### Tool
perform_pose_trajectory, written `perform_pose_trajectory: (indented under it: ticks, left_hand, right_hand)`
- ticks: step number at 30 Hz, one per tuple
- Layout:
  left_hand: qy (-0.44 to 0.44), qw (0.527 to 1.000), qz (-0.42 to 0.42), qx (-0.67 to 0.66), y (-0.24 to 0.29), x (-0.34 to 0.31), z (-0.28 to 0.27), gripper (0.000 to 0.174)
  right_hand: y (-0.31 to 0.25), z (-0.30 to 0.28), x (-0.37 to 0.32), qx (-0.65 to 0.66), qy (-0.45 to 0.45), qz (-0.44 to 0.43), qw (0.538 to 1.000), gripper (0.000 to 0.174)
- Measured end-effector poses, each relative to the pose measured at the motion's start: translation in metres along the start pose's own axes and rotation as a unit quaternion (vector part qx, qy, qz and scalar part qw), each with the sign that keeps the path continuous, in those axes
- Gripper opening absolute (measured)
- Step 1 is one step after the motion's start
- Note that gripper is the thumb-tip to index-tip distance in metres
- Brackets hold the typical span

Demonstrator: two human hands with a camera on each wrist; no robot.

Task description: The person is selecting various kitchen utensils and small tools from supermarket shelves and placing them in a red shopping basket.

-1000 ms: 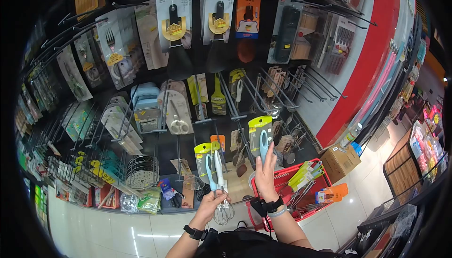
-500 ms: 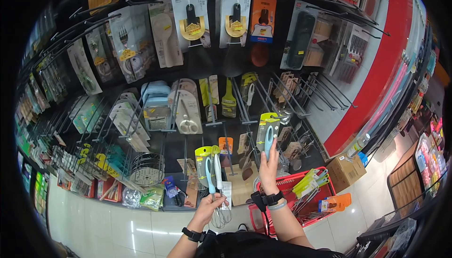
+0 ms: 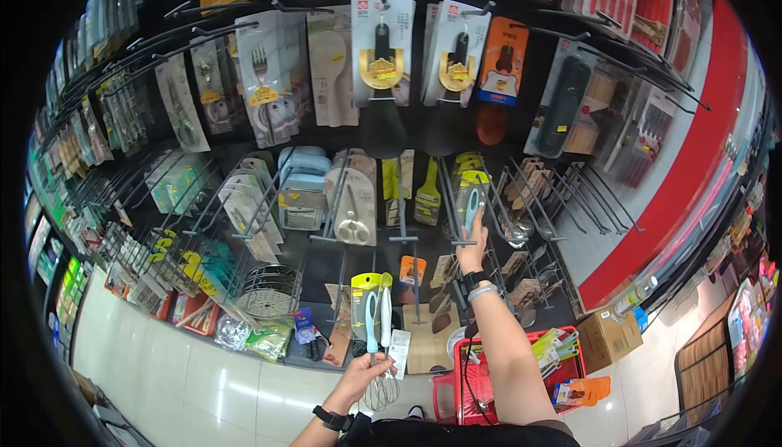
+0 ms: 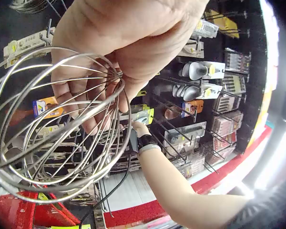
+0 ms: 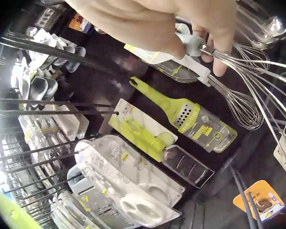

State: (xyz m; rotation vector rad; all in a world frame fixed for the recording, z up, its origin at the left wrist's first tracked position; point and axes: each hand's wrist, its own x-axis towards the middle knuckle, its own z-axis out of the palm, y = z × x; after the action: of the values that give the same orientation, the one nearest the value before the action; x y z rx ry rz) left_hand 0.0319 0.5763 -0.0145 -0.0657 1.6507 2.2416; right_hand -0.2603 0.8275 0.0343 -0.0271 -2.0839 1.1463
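Low in the head view my left hand (image 3: 362, 378) holds two whisks by the lower handles: a carded one with a light blue handle (image 3: 371, 325) and one with a white handle (image 3: 385, 321). Their wire loops (image 4: 62, 162) fill the left of the left wrist view. My right hand (image 3: 472, 250), arm stretched toward the rack, grips another light blue whisk (image 3: 472, 205) on a green-topped card. In the right wrist view its wires (image 5: 262, 90) spread from the fingers, close to a hanging whisk (image 5: 243, 107) behind.
Metal hooks bear a green grater (image 5: 181, 112), carded scissors (image 3: 354, 215) and black turners (image 3: 381, 48). Under my right arm stands a red basket (image 3: 468, 382) with green-handled utensils and an orange card (image 3: 590, 390). A cardboard box (image 3: 609, 337) sits on the floor to the right.
My right hand has moved forward and up to the rack hooks with its whisk. My left hand keeps its whisks low in front. The head view has shifted, so the rack appears further right.
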Motion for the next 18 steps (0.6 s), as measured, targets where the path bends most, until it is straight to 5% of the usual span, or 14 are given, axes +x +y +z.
perform_pose_trajectory:
  ticks: [6,7,8,10,11,13,18]
  left_hand:
    - [0.006,1.0,0.011,0.011,0.0,-0.001,-0.007,0.013]
    - [-0.007,1.0,0.019,0.022,0.002,-0.001,-0.007,0.015]
    - [-0.007,1.0,0.022,0.014,0.004,-0.001,-0.005,0.018]
    - [-0.011,1.0,0.014,0.004,0.002,0.002,-0.004,0.019]
    - [-0.018,1.0,0.007,-0.004,0.002,0.005,-0.004,0.02]
    - [-0.03,1.0,-0.003,-0.005,-0.001,0.008,0.0,0.02]
    - [-0.038,0.996,-0.01,0.08,-0.003,0.016,0.021,0.023]
  right_hand:
    - [-0.021,-0.006,-0.032,-0.022,-0.001,-0.007,1.0,0.074]
    - [-0.012,-0.001,-0.048,0.087,-0.044,0.063,0.993,0.068]
    - [-0.02,-0.011,-0.071,0.057,-0.121,0.062,0.989,0.056]
    - [-0.05,-0.029,-0.115,0.259,-0.277,0.208,0.901,0.047]
    - [-0.105,-0.059,-0.129,0.3,-0.332,0.265,0.854,0.053]
    - [-0.108,-0.064,-0.161,0.321,-0.395,0.258,0.821,0.072]
    - [-0.128,-0.084,-0.189,0.407,-0.319,0.261,0.815,0.083]
